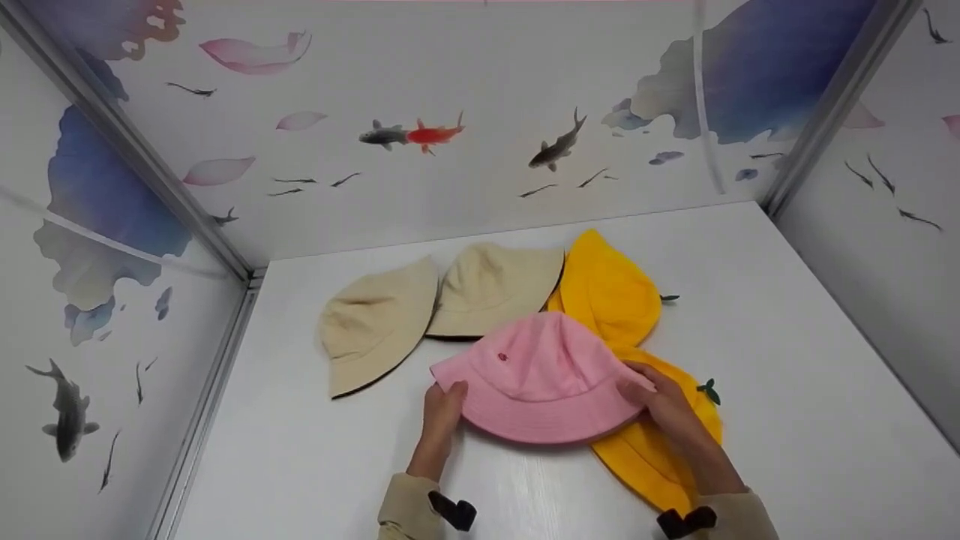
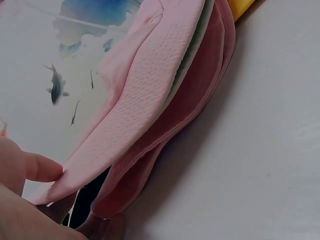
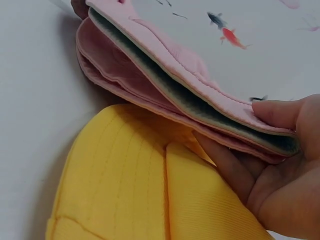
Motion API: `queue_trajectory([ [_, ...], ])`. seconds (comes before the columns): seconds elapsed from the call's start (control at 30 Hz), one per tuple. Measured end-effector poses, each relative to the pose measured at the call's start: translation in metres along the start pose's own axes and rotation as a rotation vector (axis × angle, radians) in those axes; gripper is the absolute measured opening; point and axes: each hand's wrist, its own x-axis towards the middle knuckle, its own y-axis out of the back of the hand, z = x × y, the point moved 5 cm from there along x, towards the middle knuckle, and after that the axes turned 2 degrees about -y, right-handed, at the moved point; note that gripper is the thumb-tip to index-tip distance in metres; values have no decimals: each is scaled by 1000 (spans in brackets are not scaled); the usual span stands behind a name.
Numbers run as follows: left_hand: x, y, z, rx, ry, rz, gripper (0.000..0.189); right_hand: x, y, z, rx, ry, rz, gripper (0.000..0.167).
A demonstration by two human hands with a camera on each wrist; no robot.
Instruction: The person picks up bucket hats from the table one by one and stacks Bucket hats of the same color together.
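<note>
Clearly, in the head view, a person's left hand and right hand hold a pink hat over the middle of a white table, between its left and right edges. Fingers grip the brim at both ends. The hat overlaps a lower yellow hat on the side toward the table's right edge. An upper yellow hat lies nearer the far edge, beside two beige hats, one central, one toward the left edge. A small dark-red emblem marks the pink crown, too small to make out; I can read no brand, label or writing anywhere.

In the left wrist view, the thumb lies on top of the brim, other fingers beneath, pinching it. Pink layers hang below; whether they are one folded hat or two, I cannot tell.

In the right wrist view, the thumb presses from above and the fingers support underneath, just over the lower yellow hat. Green lining shows between the layers. To do this well, I would keep both pinches level, the layers' edges matched, and the yellow cloth free of the fingers.
</note>
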Motion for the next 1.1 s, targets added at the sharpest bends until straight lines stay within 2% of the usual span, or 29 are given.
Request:
queue_trajectory([
  [0.13,-3,3,-3,-45,-19,23,45,0,-1,-1,-13,26,-6,85],
  [0.27,-5,3,-7,-111,-36,-8,47,-2,-1,-1,-13,33,-7,80],
  [0.57,-3,2,-17,-159,-15,-58,49,-1,-1,-2,-24,34,4,73],
  [0.7,-3,-1,-19,-236,12,-99,48,0,-1,-2,-42,34,20,72],
  [0.87,-3,-4,-22,-343,62,-101,49,0,-2,0,-42,39,28,67],
  [1.1,-4,-11,-24,-425,84,-110,55,-1,-4,3,-52,48,35,80],
])
